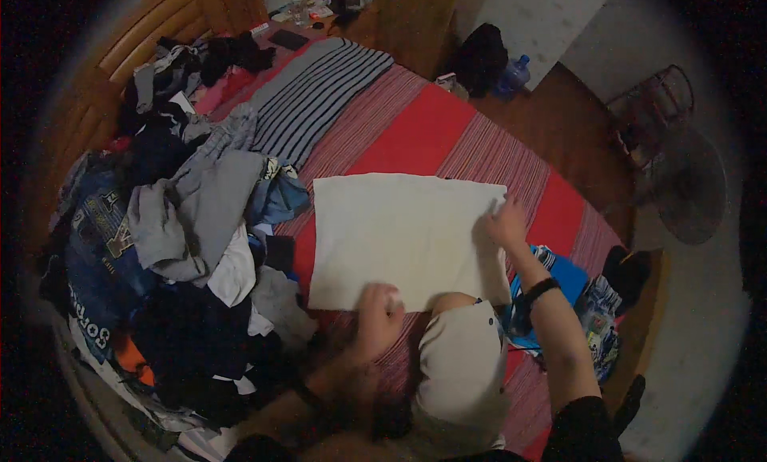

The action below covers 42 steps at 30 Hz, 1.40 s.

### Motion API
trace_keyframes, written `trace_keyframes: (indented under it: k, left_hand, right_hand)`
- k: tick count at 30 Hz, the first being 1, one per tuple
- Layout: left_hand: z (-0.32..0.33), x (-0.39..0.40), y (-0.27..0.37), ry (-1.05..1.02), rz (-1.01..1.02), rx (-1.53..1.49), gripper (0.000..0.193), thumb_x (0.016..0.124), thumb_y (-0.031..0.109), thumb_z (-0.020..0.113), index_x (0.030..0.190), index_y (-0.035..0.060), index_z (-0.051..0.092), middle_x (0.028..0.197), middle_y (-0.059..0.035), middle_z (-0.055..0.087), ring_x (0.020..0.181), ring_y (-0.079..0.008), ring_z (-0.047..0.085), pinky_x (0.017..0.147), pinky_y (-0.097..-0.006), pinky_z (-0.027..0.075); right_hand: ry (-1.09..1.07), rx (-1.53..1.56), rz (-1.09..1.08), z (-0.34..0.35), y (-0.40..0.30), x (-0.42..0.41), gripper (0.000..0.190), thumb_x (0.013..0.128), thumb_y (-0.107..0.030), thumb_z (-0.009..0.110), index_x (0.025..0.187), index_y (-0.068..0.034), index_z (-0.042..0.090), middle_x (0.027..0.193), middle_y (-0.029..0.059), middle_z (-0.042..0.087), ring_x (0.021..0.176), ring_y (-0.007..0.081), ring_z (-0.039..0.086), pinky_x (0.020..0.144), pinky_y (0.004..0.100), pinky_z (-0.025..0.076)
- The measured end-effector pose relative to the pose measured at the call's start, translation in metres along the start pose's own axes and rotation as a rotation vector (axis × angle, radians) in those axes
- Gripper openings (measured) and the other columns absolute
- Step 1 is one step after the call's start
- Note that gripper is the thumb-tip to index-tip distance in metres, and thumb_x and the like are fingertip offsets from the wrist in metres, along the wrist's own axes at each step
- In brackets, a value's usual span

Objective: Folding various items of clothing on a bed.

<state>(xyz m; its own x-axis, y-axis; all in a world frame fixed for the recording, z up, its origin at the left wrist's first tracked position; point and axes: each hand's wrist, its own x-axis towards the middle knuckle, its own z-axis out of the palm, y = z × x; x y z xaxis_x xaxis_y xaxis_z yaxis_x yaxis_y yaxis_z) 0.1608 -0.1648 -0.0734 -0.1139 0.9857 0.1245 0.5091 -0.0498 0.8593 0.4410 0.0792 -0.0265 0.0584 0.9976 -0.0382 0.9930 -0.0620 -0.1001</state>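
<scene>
A cream-white cloth (401,240), roughly rectangular, lies spread flat on a red striped bed cover (413,129) before me. My right hand (508,222) is at its far right corner, fingers bent over the edge and seemingly pinching it. At the near edge, left of my knee, my left hand (380,321) is blurred with its fingers curled; whether it grips the fabric cannot be made out. My knee in beige shorts (461,354) rests against the near edge of the cloth.
A large heap of mixed clothes (180,234) covers the left side. Beyond it lies a grey striped garment (323,96). Blue folded clothing (560,276) sits by my right forearm. On the floor stand a water jug (514,75) and an electric fan (689,183).
</scene>
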Motion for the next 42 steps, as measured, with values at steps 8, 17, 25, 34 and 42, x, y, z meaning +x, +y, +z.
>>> trace_keyframes:
  k: [8, 17, 25, 34, 42]
  left_hand:
    - [0.044, -0.045, 0.040, -0.100, -1.121, -1.031, 0.028, 0.093, 0.021, 0.068, 0.114, 0.0032, 0.063, 0.112, -0.0115, 0.067, 0.102, -0.0223, 0.063, 0.086, -0.0352, 0.052]
    - [0.100, -0.018, -0.010, -0.106, -1.357, -1.843, 0.038, 0.096, 0.028, 0.069, 0.120, 0.0003, 0.057, 0.113, -0.0151, 0.065, 0.102, -0.0272, 0.063, 0.091, -0.0415, 0.054]
    - [0.066, -0.005, 0.048, 0.260, -0.982, -1.597, 0.035, 0.093, 0.017, 0.072, 0.114, -0.0045, 0.054, 0.113, -0.0114, 0.058, 0.109, -0.0264, 0.060, 0.109, -0.0456, 0.047]
    - [-0.022, 0.015, 0.095, 0.301, -0.587, -1.476, 0.027, 0.100, 0.006, 0.057, 0.125, -0.0014, 0.052, 0.121, -0.0106, 0.057, 0.125, -0.0299, 0.055, 0.109, -0.0540, 0.048]
    - [-0.113, 0.093, 0.090, 0.149, -0.256, -0.965, 0.031, 0.101, 0.008, 0.053, 0.130, -0.0033, 0.053, 0.134, -0.0152, 0.056, 0.121, -0.0277, 0.058, 0.101, -0.0454, 0.055]
  right_hand:
    - [-0.075, -0.003, -0.598, 0.024, -0.062, 0.078, 0.068, 0.082, -0.029, 0.074, 0.138, 0.000, 0.048, 0.136, 0.0256, 0.052, 0.126, 0.0430, 0.052, 0.104, 0.0504, 0.045]
    - [-0.491, 0.208, -0.562, 0.051, -0.174, 0.099, 0.068, 0.078, -0.028, 0.077, 0.135, 0.001, 0.055, 0.121, 0.0215, 0.066, 0.112, 0.0315, 0.064, 0.096, 0.0414, 0.051]
    - [-0.871, 0.047, -0.529, 0.030, -0.168, 0.132, 0.026, 0.078, -0.025, 0.072, 0.085, -0.001, 0.072, 0.078, 0.0093, 0.068, 0.075, 0.0170, 0.065, 0.067, 0.0349, 0.053]
    - [-0.714, 0.338, -0.498, -0.075, -0.164, 0.126, 0.020, 0.083, -0.020, 0.073, 0.088, -0.001, 0.070, 0.076, 0.0030, 0.063, 0.071, 0.0124, 0.060, 0.061, 0.0291, 0.047]
    - [-0.773, 1.164, -0.012, -0.148, -0.105, 0.128, 0.012, 0.088, -0.018, 0.064, 0.094, -0.008, 0.064, 0.088, -0.0009, 0.059, 0.084, 0.0158, 0.057, 0.082, 0.0319, 0.049]
